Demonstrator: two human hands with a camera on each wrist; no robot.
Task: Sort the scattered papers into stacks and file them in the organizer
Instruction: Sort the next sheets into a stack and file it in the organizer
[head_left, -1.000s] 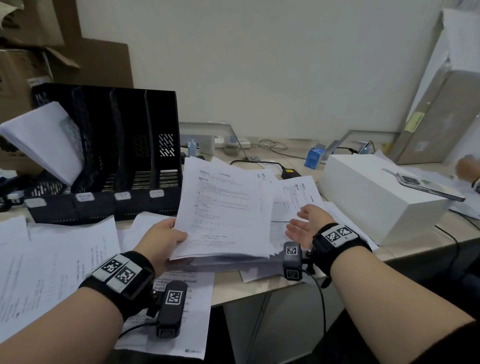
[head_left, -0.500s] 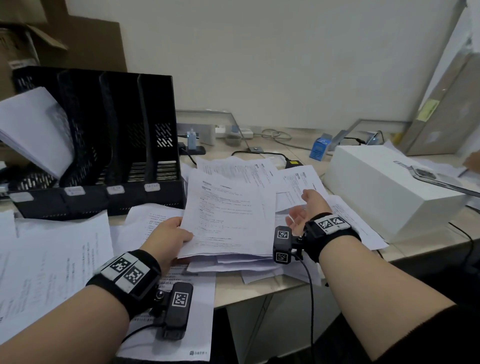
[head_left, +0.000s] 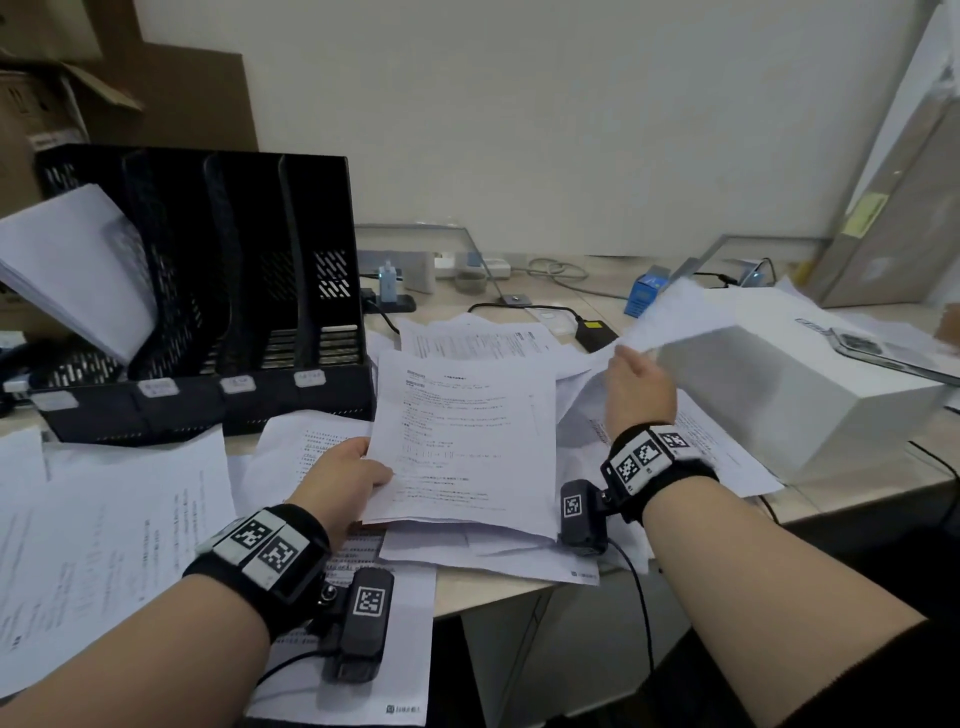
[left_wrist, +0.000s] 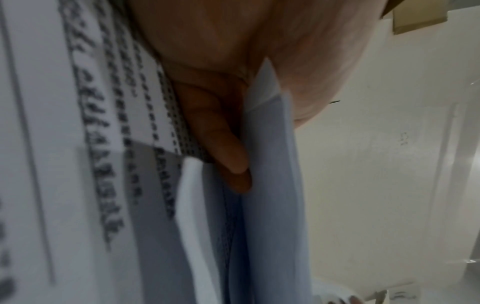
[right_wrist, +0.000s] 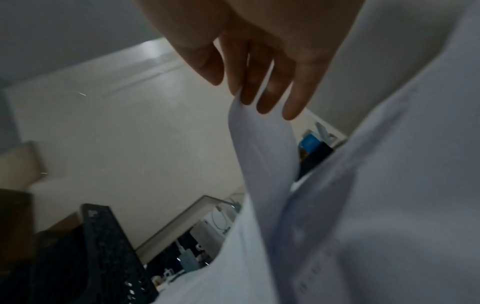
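Observation:
My left hand grips the left edge of a printed paper stack held just above the desk. In the left wrist view its fingers curl under the stack with the thumb on top. My right hand pinches a blurred white sheet raised above the loose papers to the right of the stack. The right wrist view shows its fingertips on that sheet's edge. The black organizer stands at the back left, with a paper stack leaning in its leftmost slot.
A white box with a phone on it sits to the right, close to my right hand. More printed sheets cover the left of the desk and overhang its front edge. Cables, a charger and a small blue box lie at the back.
My right hand, which lay palm-up beside the stack, has taken a loose sheet and lifted it up and to the right. My left hand keeps hold of the stack.

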